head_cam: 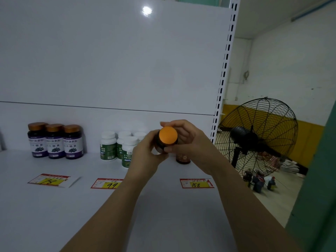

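On the shelf [54, 206], three purple bottles [54, 140] stand at the left and a cluster of white bottles [111, 144] beside them. In front of the white cluster's right edge, the left hand [145, 153] curls its fingers round the lower body of the bottle [168, 136], held in the air above the shelf. The bottle is tipped so that its orange cap faces the person, with its long axis running from the cap down and away towards the back panel. The right hand [189, 140] grips it from the other side, thumb below and fingers over the top by the cap. Both hands are equally close. Behind the right wrist stands a brown bottle [182, 159], likely the row it belongs to, above the 158 tag [196, 183].
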### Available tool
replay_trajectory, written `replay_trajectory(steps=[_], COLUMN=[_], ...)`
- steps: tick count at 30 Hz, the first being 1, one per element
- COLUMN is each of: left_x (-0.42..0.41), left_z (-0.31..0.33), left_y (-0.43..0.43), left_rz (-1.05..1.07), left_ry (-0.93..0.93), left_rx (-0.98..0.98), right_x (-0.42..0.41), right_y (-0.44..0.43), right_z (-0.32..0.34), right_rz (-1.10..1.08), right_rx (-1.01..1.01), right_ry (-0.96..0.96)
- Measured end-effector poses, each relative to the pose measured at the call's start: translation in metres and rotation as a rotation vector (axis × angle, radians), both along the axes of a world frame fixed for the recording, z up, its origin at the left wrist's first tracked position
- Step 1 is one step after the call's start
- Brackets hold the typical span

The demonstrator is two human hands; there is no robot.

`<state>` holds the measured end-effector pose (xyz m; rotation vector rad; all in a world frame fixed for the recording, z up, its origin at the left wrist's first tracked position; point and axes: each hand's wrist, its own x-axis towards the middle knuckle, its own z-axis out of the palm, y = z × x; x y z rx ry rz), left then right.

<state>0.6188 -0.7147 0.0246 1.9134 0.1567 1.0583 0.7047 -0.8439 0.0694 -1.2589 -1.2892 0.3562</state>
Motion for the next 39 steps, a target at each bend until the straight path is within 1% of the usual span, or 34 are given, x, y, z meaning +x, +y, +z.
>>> replay_trajectory(steps=[4,6,8,12,14,16,18,21,26,29,32,34,36,39], left_x=[-0.005,-0.007,-0.01,-0.018,-0.023,-0.025,-0.027,-0.028,-0.029,-0.027,-0.026,-0.025,-0.024,-0.02], left_z=[0.002,0.005,0.01,0.028,0.033,0.033,0.033,0.033,0.032,0.03,0.028,0.024,0.02,0.013], left_y=[-0.001,-0.001,-0.003,-0.012,-0.015,-0.016,-0.018,-0.017,-0.016,-0.015,-0.013,-0.01,-0.007,-0.003], left_rz=[0.106,0.123,0.088,-0.2,-0.3,-0.391,-0.406,-0.379,-0.363,-0.373,-0.399,-0.392,-0.33,-0.23], left_ry=[-0.062,-0.054,-0.003,0.221,0.307,0.376,0.449,0.546,0.605,0.602,0.539,0.46,0.39,0.381], left_rx=[0.074,0.096,0.091,-0.101,-0.187,-0.316,-0.413,-0.509,-0.582,-0.572,-0.535,-0.464,-0.367,-0.255], right_x=[-0.002,-0.003,-0.002,0.005,0.009,0.011,0.009,0.007,0.004,0.004,0.008,0.01,0.009,0.009], right_y=[0.002,0.003,0.001,-0.008,-0.007,-0.002,0.005,0.009,0.003,0.004,0.005,0.001,-0.004,-0.004], right_z=[-0.002,-0.001,0.001,0.006,0.005,0.002,-0.001,-0.005,-0.007,-0.006,-0.004,-0.001,0.002,0.0], right_rz=[0.014,0.009,-0.007,-0.072,-0.154,-0.276,-0.381,-0.417,-0.355,-0.361,-0.432,-0.43,-0.37,-0.358], right_rx=[0.025,0.032,0.039,0.035,-0.001,-0.084,-0.2,-0.313,-0.291,-0.309,-0.274,-0.177,-0.117,-0.164], right_ry=[-0.058,-0.062,-0.034,0.134,0.176,0.189,0.195,0.244,0.381,0.369,0.268,0.177,0.099,-0.018])
